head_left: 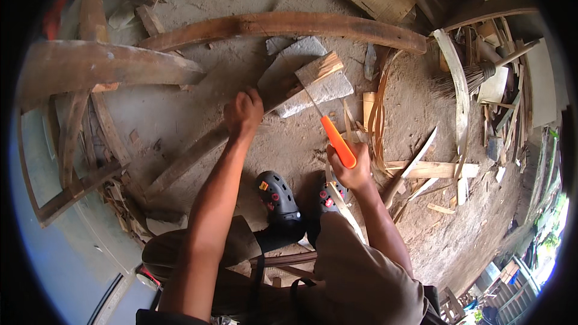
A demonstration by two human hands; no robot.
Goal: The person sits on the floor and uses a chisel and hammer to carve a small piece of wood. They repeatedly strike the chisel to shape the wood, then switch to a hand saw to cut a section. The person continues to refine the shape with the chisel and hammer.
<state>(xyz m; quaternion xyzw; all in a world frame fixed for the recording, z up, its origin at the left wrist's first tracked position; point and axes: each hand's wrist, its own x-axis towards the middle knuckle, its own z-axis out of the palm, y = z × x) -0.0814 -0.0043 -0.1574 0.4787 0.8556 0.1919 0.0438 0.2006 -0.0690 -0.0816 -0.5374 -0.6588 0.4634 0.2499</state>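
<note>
My left hand is closed on a long dark wooden beam, which slants from the lower left up to the right. Its pale end lies over a rough grey stone block. In my right hand is the orange handle of a bladed tool. The thin blade shows nearly edge-on and reaches up to the beam close to its pale end. Teeth, if it has any, are too small to make out.
A curved wooden beam lies across the far side. To the right are a long knife, a pale board, bent strips and a twig broom. Wooden frames stand on the left. My shoes are just below the hands.
</note>
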